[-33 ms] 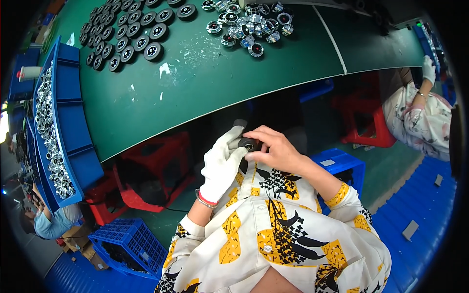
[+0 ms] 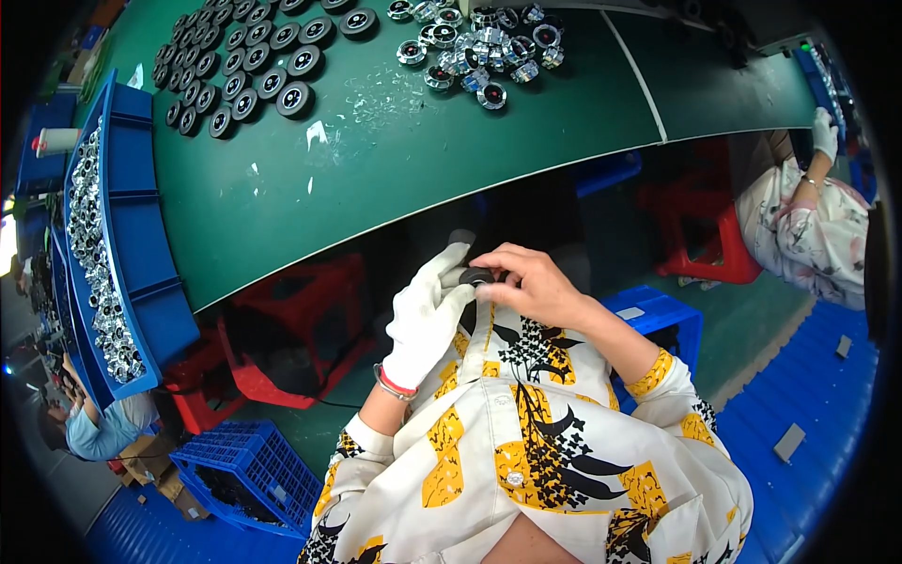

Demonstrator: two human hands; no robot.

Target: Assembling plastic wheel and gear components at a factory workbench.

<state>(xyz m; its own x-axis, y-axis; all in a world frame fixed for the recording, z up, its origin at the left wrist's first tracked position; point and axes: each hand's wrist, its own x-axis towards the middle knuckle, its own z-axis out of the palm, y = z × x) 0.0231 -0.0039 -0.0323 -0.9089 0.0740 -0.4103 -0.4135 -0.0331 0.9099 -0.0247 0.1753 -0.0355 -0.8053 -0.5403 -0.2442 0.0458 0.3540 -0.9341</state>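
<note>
In front of my chest, short of the bench's edge, a small black wheel [image 2: 476, 276] is gripped between both hands. My left hand [image 2: 423, 315], in a white glove, closes on its left side. My right hand [image 2: 534, 287] is bare and pinches the wheel from the right with thumb and fingers. The fingers cover much of the wheel. A dark grey rounded piece [image 2: 461, 237] shows at the tip of the gloved fingers; what it is I cannot make out.
Rows of black wheels [image 2: 295, 99] and a heap of shiny wheel hubs [image 2: 491, 95] lie on the green bench [image 2: 376, 179]. Blue bins [image 2: 141, 240] with shiny parts stand left. Red stools [image 2: 282, 376] and blue crates [image 2: 249, 470] are below. Other people sit left and right.
The wheel has tilted between my hands, so its face shows less. My right thumb and fingers have shifted slightly on it; the left hand stays nearly in place.
</note>
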